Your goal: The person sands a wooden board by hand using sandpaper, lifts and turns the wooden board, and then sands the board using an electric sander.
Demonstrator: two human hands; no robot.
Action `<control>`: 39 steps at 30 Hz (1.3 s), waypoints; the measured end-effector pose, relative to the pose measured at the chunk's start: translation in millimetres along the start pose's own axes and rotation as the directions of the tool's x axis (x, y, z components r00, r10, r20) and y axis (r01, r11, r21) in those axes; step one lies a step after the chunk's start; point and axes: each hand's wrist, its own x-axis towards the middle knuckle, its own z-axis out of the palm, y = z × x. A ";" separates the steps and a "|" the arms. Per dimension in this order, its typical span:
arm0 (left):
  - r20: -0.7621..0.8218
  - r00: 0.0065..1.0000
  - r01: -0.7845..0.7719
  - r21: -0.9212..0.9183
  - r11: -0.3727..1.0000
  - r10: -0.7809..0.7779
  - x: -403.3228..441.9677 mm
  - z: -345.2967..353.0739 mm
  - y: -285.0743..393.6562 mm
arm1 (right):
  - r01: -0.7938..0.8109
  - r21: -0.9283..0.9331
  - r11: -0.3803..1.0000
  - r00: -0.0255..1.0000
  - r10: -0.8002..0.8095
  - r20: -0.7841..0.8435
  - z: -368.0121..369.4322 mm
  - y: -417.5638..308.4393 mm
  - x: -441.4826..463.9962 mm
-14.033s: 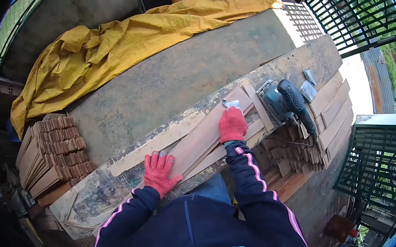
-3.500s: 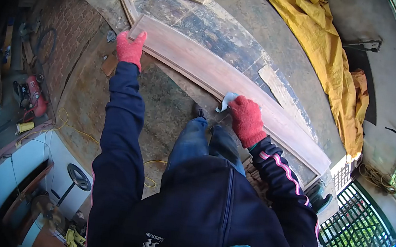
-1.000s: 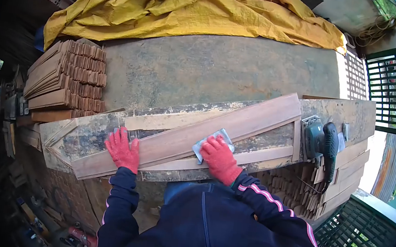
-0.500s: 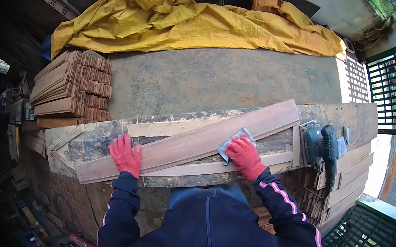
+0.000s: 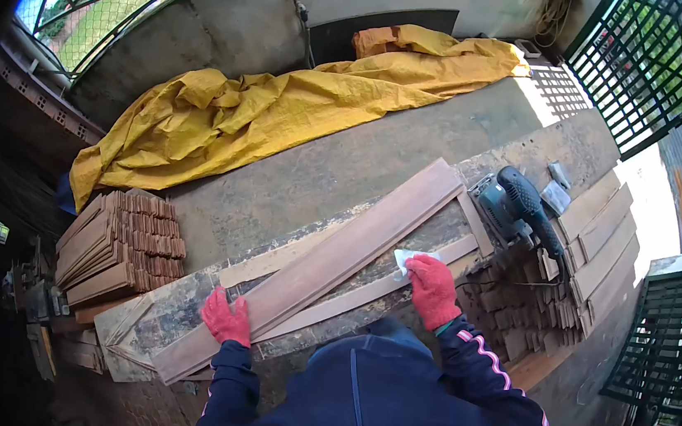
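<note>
A long reddish-brown board (image 5: 337,254) lies aslant across the worn workbench (image 5: 181,313). My left hand (image 5: 227,316), in a red glove, rests at the board's upper edge near its lower left end, fingers apart. My right hand (image 5: 433,289), also gloved in red, is closed on a pale grey sanding sheet (image 5: 412,260), to the right of the board and apart from it. Under and beside the board lie thin light wooden strips (image 5: 365,297). A teal and black power sander (image 5: 511,204) stands beyond the board's upper right end.
Stacked thin boards stand at the left (image 5: 125,248) and at the right (image 5: 596,240). A crumpled yellow tarp (image 5: 268,118) stretches along the far side. Small grey blocks (image 5: 556,194) lie beyond the sander, and a dark cord (image 5: 508,282) hangs below it.
The view has turned, so the bench slants more steeply. My right hand has moved off the board with the sheet, which now looks more crumpled. My left hand stays near the board's left end.
</note>
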 end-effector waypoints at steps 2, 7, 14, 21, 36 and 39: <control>0.035 0.999 0.017 -0.034 0.999 -0.016 -0.5 -3.1 -0.7 | 0.075 -0.035 0.997 0.997 -0.075 0.011 -10.1 -20.1 -16.1; -0.013 0.999 -0.033 -0.034 0.999 0.033 -3.3 10.3 -10.2 | -0.019 -0.102 0.995 0.991 0.005 -0.133 -46.0 -40.8 -57.6; -0.079 0.992 -0.103 -0.063 0.993 0.098 -17.1 -9.1 9.3 | -0.212 -0.269 0.939 0.851 0.042 -0.523 -133.7 -30.1 -106.5; 0.191 0.960 0.091 -0.905 0.416 0.206 -37.4 -87.2 122.8 | -0.407 -0.223 0.886 0.614 0.084 -0.785 -203.9 32.6 -122.9; -0.263 0.189 0.527 -0.786 -0.324 0.946 -42.6 -268.7 402.3 | -0.344 -0.324 0.881 0.794 0.089 -0.601 -272.1 197.8 66.4; -0.242 0.352 0.516 -0.756 -0.403 0.904 -44.2 -270.3 417.7 | -0.305 -0.569 0.764 0.937 0.134 -0.322 -258.6 242.3 102.0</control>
